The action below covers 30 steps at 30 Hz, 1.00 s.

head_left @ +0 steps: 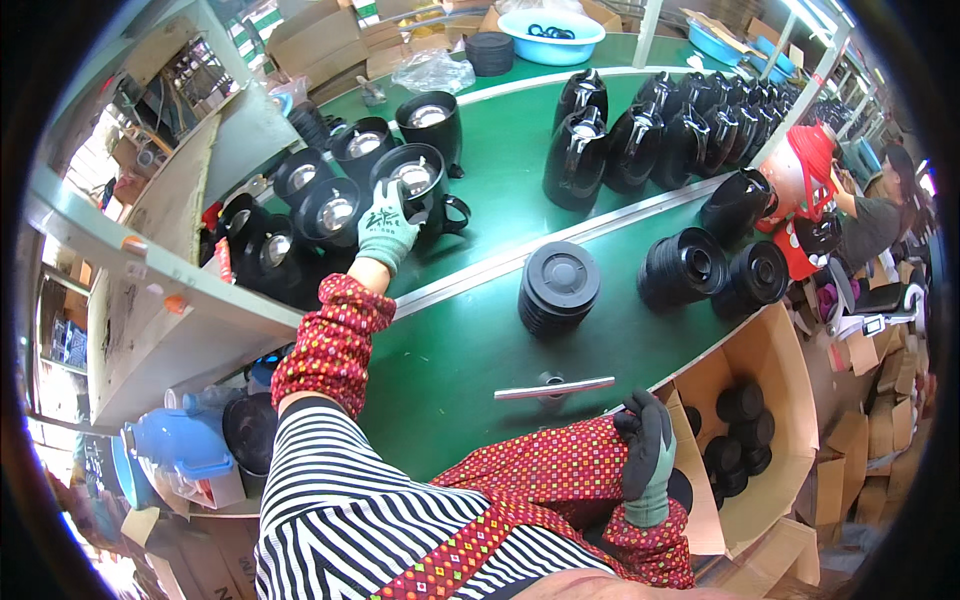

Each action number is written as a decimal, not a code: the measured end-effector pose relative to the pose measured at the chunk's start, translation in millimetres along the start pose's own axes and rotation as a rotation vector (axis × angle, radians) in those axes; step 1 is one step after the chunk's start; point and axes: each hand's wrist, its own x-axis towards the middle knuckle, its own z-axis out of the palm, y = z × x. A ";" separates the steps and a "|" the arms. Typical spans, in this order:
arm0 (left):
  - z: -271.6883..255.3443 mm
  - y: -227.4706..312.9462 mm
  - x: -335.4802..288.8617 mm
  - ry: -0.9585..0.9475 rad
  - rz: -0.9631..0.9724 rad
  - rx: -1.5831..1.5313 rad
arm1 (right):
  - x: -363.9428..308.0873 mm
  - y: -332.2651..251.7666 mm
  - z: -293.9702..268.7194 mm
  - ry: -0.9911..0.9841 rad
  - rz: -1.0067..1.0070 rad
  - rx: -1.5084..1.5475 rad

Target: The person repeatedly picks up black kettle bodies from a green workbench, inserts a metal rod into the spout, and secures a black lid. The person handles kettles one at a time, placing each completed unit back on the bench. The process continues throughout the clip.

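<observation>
My left hand (388, 232), in a pale green glove, reaches to the far left of the green bench and grips the rim of a black jug body (428, 205) with a shiny metal inside and a side handle. Several similar black jug bodies (335, 215) stand close around it. My right hand (648, 455), gloved with a dark coated palm, is held near my lap beside the cardboard box (797, 420); its fingers are loosely bent and apart, with nothing seen in them. A stack of round black lids (558, 285) stands on the bench between my hands.
Near the bench's front edge is a metal bar (555, 388). More black stacks (683, 268) stand to the right. Rows of finished-looking black jugs (577, 155) fill the far side beyond a metal rail (480, 268). Another person (880, 215) sits at the right, and a blue basin (552, 48) is behind.
</observation>
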 end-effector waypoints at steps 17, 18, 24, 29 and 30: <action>-193.2 129.8 -186.1 -0.164 0.719 -0.255 | 19.1 -96.4 147.1 -0.352 0.092 0.050; -194.2 128.1 -201.1 -0.180 0.751 -0.258 | 9.6 -98.1 144.3 -0.362 0.152 0.015; -158.7 98.2 -225.7 -0.023 0.295 -1.099 | -24.3 -66.2 78.1 -0.470 0.087 0.181; -68.4 37.9 -252.3 -1.116 -0.181 -1.567 | -43.6 -69.7 17.9 -0.637 0.139 0.274; -56.9 39.0 -268.3 -1.371 -0.347 -1.794 | -43.3 -80.1 23.7 -0.703 0.186 0.333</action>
